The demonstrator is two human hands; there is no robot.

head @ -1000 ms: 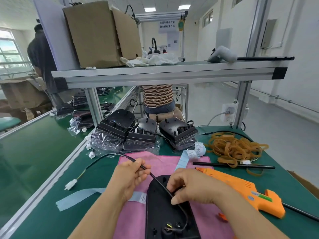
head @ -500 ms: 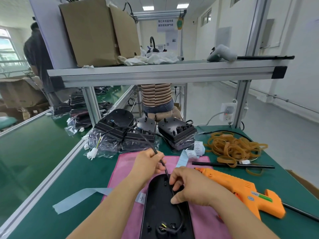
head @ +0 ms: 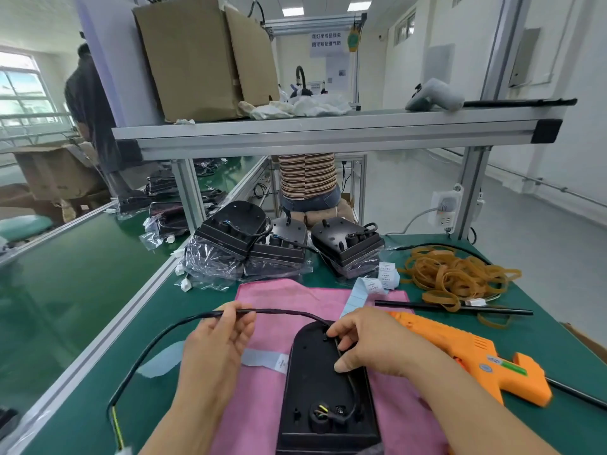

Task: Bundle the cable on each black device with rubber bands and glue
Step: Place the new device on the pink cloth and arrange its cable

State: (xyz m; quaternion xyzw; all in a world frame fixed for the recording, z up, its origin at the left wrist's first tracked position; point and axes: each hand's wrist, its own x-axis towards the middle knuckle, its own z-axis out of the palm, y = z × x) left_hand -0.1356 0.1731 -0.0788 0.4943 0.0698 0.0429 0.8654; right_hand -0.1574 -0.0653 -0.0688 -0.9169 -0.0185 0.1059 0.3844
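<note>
A hanging sign [head: 326, 44] bears Chinese characters, too blurred to read. On the pink cloth [head: 279, 300] at the counter's [head: 98, 389] near edge lies the black device [head: 315, 382], long axis running near to far, rounded end pointing away. The right hand [head: 371, 343] curls over that end, thumb pinning the cable [head: 282, 311] to the device. The left hand [head: 216, 343] pinches the cable's raised arc between thumb and fingers.

Factory assembly line: conveyor belt [head: 65, 274], aluminium-frame shelf [head: 328, 133], bagged devices [head: 249, 244].

Pink cloth [head: 272, 300], cardboard box [head: 190, 57], white rags [head: 312, 106]
</note>
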